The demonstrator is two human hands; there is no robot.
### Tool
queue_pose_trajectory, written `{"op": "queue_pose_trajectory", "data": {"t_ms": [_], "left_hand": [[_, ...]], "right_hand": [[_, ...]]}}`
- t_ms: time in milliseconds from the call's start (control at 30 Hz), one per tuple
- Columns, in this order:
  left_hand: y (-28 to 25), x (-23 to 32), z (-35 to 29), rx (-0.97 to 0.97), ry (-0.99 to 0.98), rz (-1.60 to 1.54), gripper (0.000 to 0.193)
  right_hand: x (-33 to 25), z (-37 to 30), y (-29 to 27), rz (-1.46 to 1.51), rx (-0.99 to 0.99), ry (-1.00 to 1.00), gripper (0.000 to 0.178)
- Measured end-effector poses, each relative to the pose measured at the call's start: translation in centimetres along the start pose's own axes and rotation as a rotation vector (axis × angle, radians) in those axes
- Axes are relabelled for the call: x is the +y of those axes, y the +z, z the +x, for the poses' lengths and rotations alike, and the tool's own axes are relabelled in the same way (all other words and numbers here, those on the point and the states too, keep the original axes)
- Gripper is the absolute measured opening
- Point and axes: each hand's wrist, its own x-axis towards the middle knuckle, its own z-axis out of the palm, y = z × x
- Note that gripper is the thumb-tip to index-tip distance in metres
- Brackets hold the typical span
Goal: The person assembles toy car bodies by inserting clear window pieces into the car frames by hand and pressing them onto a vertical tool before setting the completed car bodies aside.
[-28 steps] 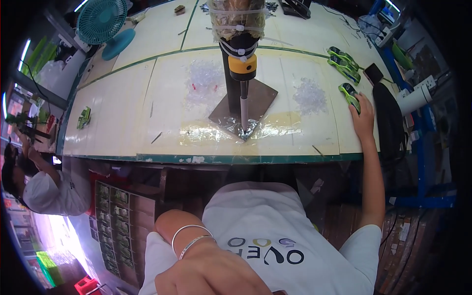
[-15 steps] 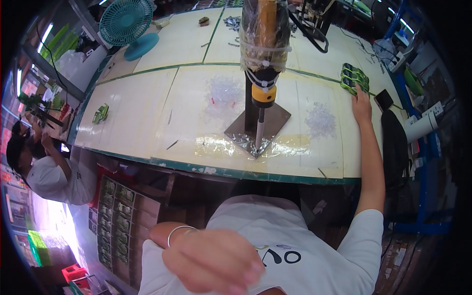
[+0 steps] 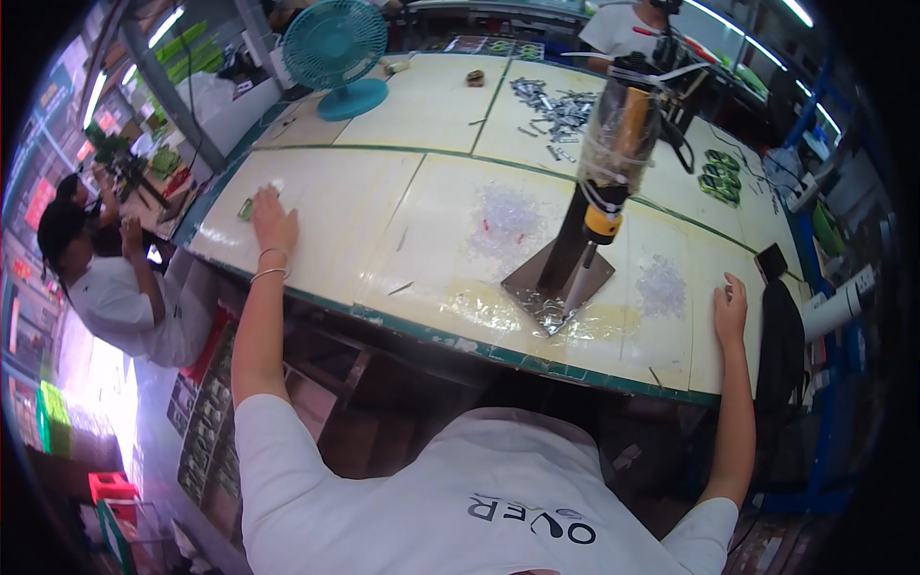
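My left hand (image 3: 275, 228) reaches to the far left of the table, its fingers closed over a small green plastic part (image 3: 245, 209) and covering most of it. Over the right side of the table, my right hand (image 3: 731, 309) has its fingers loosely bent and apart, with nothing in them. Several green-and-black parts (image 3: 720, 178) lie in a cluster beyond it. Between my hands an electric screwdriver (image 3: 604, 216) with a yellow collar hangs on a stand, its bit pointing down at the metal base plate (image 3: 537, 283).
Small clear pieces lie in a left heap (image 3: 506, 216) and a right heap (image 3: 661, 286). Metal strips (image 3: 561, 110) are piled farther back. A teal fan (image 3: 335, 48) stands at the back left, a dark phone (image 3: 770, 262) at the right edge. Co-workers sit left and behind.
My left hand has gone from in front of my chest to the green part at the far left. My right hand has drawn back from the green-and-black cluster toward me. The view has turned.
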Motion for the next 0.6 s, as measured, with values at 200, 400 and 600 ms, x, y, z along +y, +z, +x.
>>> {"op": "queue_pose_trajectory", "data": {"t_ms": [200, 400, 600], "left_hand": [[0.8, -3.7, -0.6, 0.056, 0.150, 0.201, 0.013], [-11.2, 7.0, -9.6, -0.026, 0.395, -0.428, 0.017], [-22.0, 16.3, -20.1, -0.305, 1.014, -0.819, 0.017]], "right_hand": [[-6.9, -7.9, -3.1, 0.311, -0.065, 0.064, 0.022], [-19.3, -16.6, -1.6, 1.293, -1.115, 0.389, 0.024], [-29.7, -19.3, 5.1, 2.221, -1.389, 0.950, 0.044]]}}
